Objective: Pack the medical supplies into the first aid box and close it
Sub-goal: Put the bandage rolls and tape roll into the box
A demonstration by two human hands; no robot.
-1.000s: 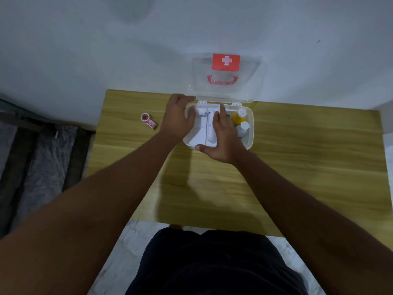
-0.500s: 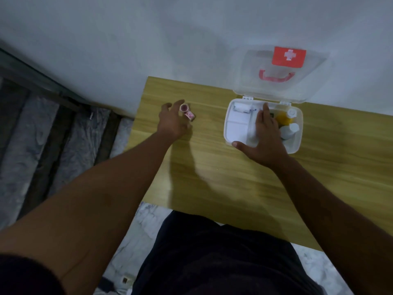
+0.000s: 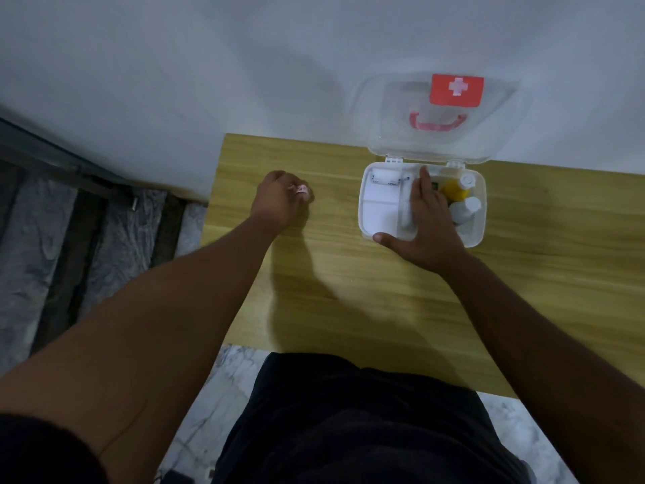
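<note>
Head view: left hand [image 3: 279, 199] fingers curled on blurred small pink-white item [image 3: 302, 190]; right hand [image 3: 431, 227] lies flat, fingers open, hiding part of white plastic first aid box [image 3: 378, 207].

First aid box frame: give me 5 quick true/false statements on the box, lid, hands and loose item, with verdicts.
1. The lid is shut over the first aid box. False: it stands open against the wall.
2. The left hand is closed around a small pink and white item on the table, left of the box. True.
3. The right hand rests flat on the table, clear of the box. False: it lies on the box, fingers reaching inside.
4. A yellow bottle and a white bottle sit in the box's right side. True.
5. The near left compartment holds a bottle. False: it looks empty.
</note>
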